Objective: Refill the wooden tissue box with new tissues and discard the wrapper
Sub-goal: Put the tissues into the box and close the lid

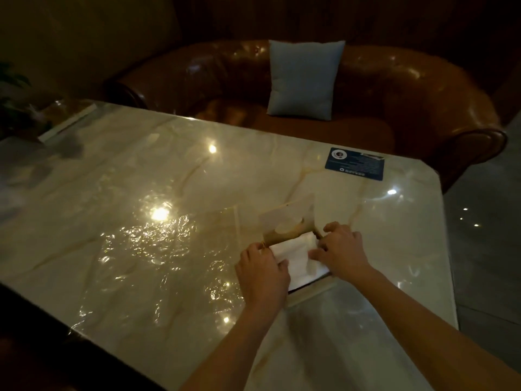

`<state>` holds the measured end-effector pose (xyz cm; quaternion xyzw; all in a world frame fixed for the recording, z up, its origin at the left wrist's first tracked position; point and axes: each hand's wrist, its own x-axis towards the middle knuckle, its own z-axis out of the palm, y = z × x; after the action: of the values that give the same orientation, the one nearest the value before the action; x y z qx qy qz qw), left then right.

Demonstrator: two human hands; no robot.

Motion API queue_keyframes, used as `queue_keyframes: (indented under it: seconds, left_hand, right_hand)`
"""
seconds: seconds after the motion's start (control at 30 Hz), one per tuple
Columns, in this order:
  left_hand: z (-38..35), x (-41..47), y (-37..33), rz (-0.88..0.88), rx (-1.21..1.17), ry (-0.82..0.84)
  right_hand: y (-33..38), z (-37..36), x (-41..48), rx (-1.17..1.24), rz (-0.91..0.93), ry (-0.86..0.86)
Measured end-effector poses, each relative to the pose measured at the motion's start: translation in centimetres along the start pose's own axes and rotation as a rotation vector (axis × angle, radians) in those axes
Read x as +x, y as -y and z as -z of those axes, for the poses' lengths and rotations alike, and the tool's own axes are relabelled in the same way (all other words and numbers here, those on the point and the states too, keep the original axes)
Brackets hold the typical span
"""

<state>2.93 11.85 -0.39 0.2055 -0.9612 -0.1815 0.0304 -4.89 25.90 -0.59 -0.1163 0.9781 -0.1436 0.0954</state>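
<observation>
The wooden tissue box [284,221] stands on the marble table [141,193] with its lid raised away from me. A white stack of tissues [296,255] lies in the open box. My left hand [263,273] presses on the stack's left end, and my right hand [342,253] presses on its right end. A crumpled clear plastic wrapper [158,249] lies flat on the table to the left of the box.
A dark blue card [354,163] lies near the table's far right corner. Behind the table stands a brown leather sofa [408,88] with a grey cushion [304,80]. A flat stand and plant [56,119] sit at the far left.
</observation>
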Motion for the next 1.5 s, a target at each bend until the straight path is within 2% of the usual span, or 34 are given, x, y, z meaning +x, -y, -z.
queue_keyframes:
  seconds: [0.07, 0.23, 0.37, 0.47, 0.57, 0.83, 0.97, 1.07, 1.17, 1.23, 1.33, 1.43, 1.5]
  left_hand:
    - [-0.3, -0.2, -0.3, -0.045, 0.057, -0.031]
    - [-1.0, 0.0, -0.5, -0.082, 0.158, 0.022]
    - [-1.5, -0.2, -0.5, -0.161, 0.226, 0.122]
    - [-1.8, -0.4, -0.3, -0.110, 0.196, 0.134]
    - [-1.0, -1.0, -0.7, -0.050, 0.133, 0.016]
    - [-0.4, -1.6, -0.1, -0.351, 0.108, -0.188]
    - [-0.1, -1.6, -0.1, -0.576, 0.146, -0.121]
    - [-0.5, -1.6, -0.5, -0.629, 0.232, 0.005]
    - [-0.9, -1.3, -0.3, -0.636, 0.285, 0.073]
    - [-1.1, -1.0, -0.3, -0.637, 0.292, 0.103]
    - [-0.8, -0.6, -0.2, -0.610, 0.342, 0.139]
    - [-1.1, 0.2, 0.1, -0.630, 0.413, 0.302]
    - [-1.3, 0.7, 0.1, -0.663, 0.509, 0.337]
  right_hand:
    - [0.3, -0.5, 0.1, -0.080, 0.005, 0.009]
    - [0.8, -1.7, 0.0, -0.222, 0.019, -0.030]
    - [1.1, -2.2, 0.1, -0.286, 0.019, 0.086]
    - [1.5, -2.4, 0.0, -0.311, 0.014, 0.121]
    - [1.7, -2.2, -0.1, -0.318, 0.013, 0.132]
    - [1.3, -1.6, -0.5, -0.303, -0.017, 0.137]
    - [1.0, -0.6, -1.3, -0.344, 0.045, 0.038]
    - [0.7, 0.4, -1.6, -0.315, 0.202, -0.120]
    - [0.5, 0.9, -1.5, -0.244, 0.442, -0.006]
    - [0.5, 0.8, -1.4, -0.290, 0.535, 0.103]
    - [0.1, 0.1, -1.0, -0.379, 0.562, 0.178]
    - [0.1, -0.4, -0.5, -0.501, 0.590, 0.255]
    - [0.5, -0.4, -0.1, -0.655, 0.611, 0.331]
